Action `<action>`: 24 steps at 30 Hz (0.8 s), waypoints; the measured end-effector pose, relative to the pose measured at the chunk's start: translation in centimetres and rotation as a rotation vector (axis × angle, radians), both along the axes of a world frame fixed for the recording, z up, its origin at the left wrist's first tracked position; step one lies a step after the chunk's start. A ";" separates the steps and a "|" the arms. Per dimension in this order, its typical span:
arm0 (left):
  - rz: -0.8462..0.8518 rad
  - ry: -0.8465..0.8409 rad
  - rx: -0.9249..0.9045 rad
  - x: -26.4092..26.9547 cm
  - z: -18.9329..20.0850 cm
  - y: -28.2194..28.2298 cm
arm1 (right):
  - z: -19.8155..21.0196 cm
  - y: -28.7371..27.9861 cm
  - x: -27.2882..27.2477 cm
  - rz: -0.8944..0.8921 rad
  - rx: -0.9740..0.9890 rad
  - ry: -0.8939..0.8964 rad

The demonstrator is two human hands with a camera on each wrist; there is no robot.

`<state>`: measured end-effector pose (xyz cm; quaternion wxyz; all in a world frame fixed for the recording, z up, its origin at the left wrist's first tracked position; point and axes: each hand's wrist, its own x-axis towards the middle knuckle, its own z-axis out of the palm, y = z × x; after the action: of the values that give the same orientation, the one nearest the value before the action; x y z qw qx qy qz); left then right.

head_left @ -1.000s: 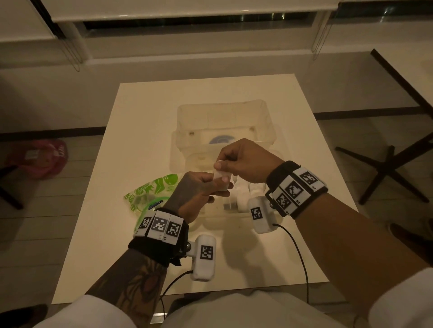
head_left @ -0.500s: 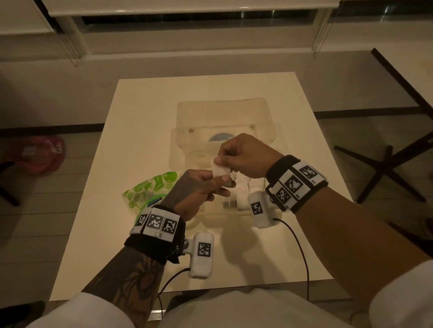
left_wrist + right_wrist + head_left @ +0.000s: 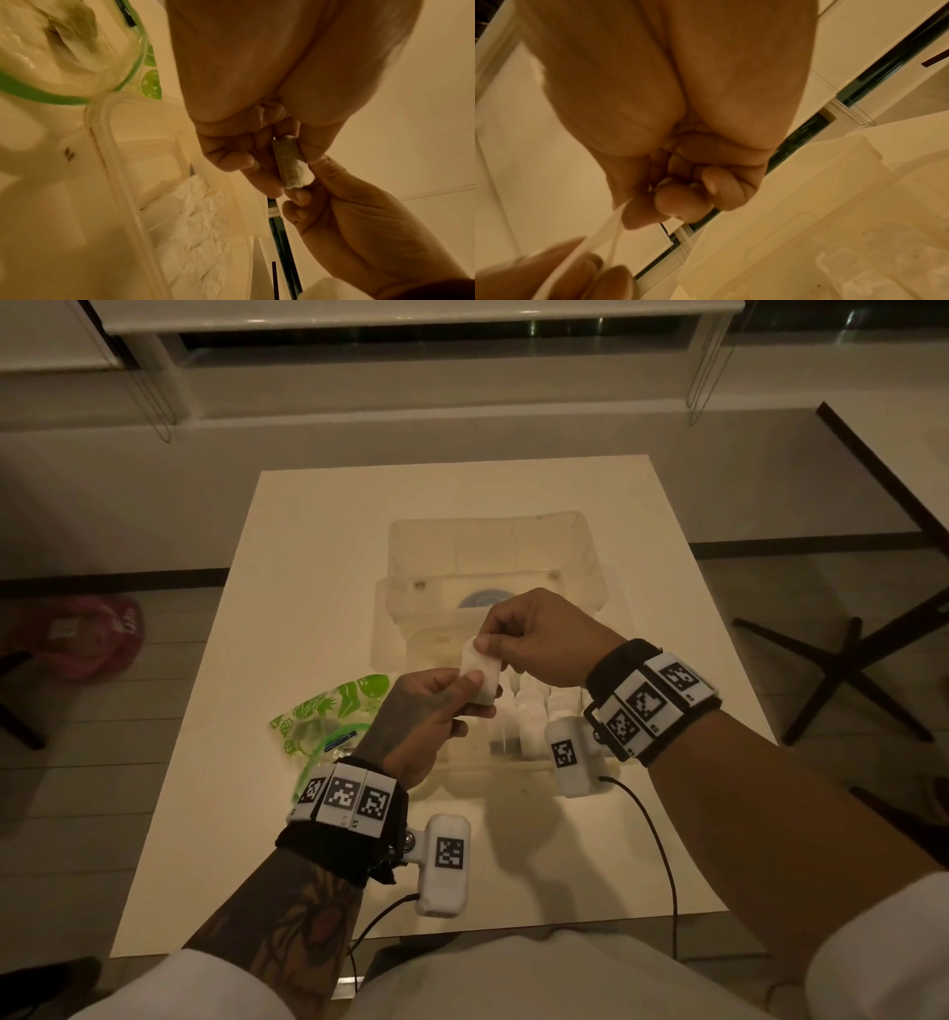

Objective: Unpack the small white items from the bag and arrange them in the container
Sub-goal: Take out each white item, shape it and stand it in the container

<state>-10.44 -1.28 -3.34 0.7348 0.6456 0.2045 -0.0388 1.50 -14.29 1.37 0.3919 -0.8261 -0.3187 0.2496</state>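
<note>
On the floor at the far left lies a pink bag (image 3: pixel 77 636), well apart from the pale bench (image 3: pixel 287 660). On the bench, left of centre, a clear pouch with green print and a green rim (image 3: pixel 328 719) lies flat, just beside the near left corner of the clear plastic container (image 3: pixel 395 629); in the left wrist view its mouth (image 3: pixel 77 60) gapes open. The left hand (image 3: pixel 426 716) is raised above the container's near part, its fingers and thumb clamped on the lower end of a small white item (image 3: pixel 480 670), a wrapped oblong held roughly upright. Inside the container, below both hands, more wrapped white items (image 3: pixel 534 711) sit in rows along the near side, and a bluish round thing (image 3: pixel 482 598) shows at the far end. The right hand (image 3: pixel 544 639) comes in from the right, its fingertips (image 3: pixel 485 642) pinching the upper end of the same small white item, the other fingers curled into the palm. Both wrists wear black bands with square-patterned markers, and cables trail from them toward the near edge of the bench.
</note>
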 end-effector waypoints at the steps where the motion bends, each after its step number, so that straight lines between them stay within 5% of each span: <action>1: 0.013 -0.006 0.012 0.0 -0.1 0.0 | 0.0 0.0 0.0 -0.002 -0.001 -0.003; 9: 0.083 0.070 -0.379 0.3 0.7 0.4 | 0.2 -0.6 0.1 0.018 -0.035 0.053; 24: -0.089 0.240 -0.693 0.4 0.5 0.4 | 0.6 -0.4 -1.0 0.222 -0.070 0.097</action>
<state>-10.04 -0.93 -2.89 0.8783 0.3574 0.2354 -0.2131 0.48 -14.66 1.95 0.3477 -0.7858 -0.3800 0.3423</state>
